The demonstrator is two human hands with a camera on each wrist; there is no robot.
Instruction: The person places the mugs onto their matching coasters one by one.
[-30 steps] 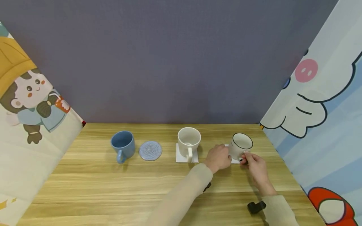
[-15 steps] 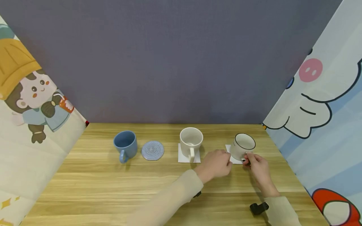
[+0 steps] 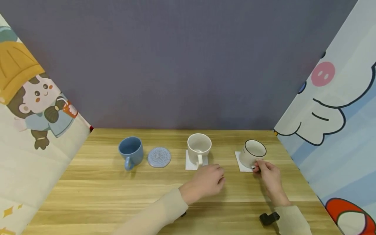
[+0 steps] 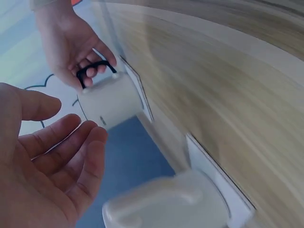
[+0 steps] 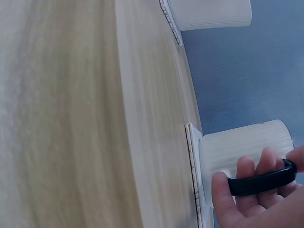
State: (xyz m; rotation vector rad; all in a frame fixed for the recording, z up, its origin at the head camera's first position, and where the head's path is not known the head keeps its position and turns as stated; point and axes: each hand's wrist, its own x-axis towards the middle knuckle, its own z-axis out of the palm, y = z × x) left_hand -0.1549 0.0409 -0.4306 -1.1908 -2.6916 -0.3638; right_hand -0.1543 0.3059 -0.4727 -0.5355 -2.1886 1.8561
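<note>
A white mug with a black rim (image 3: pixel 252 153) stands upright on a white square coaster (image 3: pixel 239 160) at the right. Its black handle (image 5: pixel 263 182) is held in the curled fingers of my right hand (image 3: pixel 270 178). My left hand (image 3: pixel 205 181) hovers just in front of a plain white mug (image 3: pixel 195 148), with nothing in its loosely bent fingers, as the left wrist view shows. That plain mug sits on another white square coaster (image 3: pixel 188 164), its handle towards me. Whether the left hand touches that mug's handle is not seen in the head view, but the left wrist view shows them apart.
Further left, a blue mug (image 3: pixel 131 151) stands directly on the wooden table (image 3: pixel 102 195). Beside it lies a round blue woven coaster (image 3: pixel 159 157). A grey panel (image 3: pixel 182 65) rises behind the table, and printed cloths hang at both sides.
My left hand has drawn back from the black-rimmed mug and its coaster, moving left and towards me. The right hand still holds the handle, and the mugs stay where they were.
</note>
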